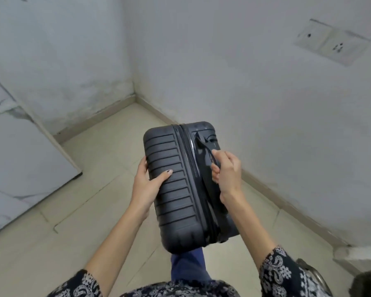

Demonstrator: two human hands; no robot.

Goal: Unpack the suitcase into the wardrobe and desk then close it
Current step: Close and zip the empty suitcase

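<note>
A small dark hard-shell suitcase (176, 189) with ribbed sides stands upright on the tiled floor in front of me, its zip closed along the top. My right hand (226, 173) grips the black carry handle (204, 146) on the suitcase's top. My left hand (148, 181) holds the left ribbed side, thumb laid across the ribs and fingers wrapped round the far edge. The suitcase's lower part is hidden behind its own top.
A white marbled cabinet (19, 159) stands at the left. White walls meet in the corner behind the suitcase, with wall sockets (332, 41) up on the right wall. A dark object (368, 284) sits at the bottom right. Beige floor tiles (51, 243) surround the suitcase.
</note>
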